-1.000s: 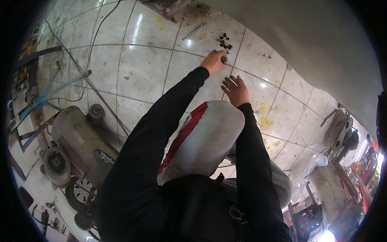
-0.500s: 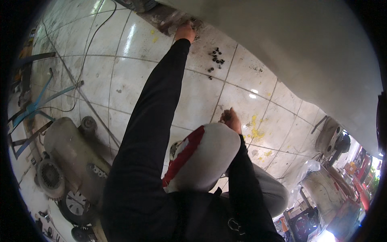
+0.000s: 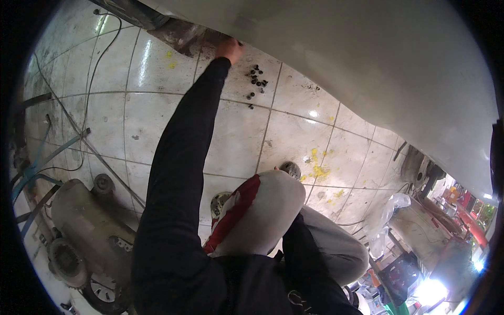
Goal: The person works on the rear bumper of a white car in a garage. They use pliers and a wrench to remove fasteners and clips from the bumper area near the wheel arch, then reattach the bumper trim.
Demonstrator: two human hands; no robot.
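Beside a large curved grey panel (image 3: 362, 58), the bare left hand (image 3: 230, 51) reaches out, its grip impossible to tell, the right hand unseen, while small black round fasteners (image 3: 258, 83) lie nearby on smudged white floor tiles (image 3: 236, 139), seemingly laid out, none visibly fitted

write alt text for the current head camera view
A person's outstretched left hand is by the edge of a large grey panel; small black pieces lie nearby on the white tiled floor. The right hand is hidden.
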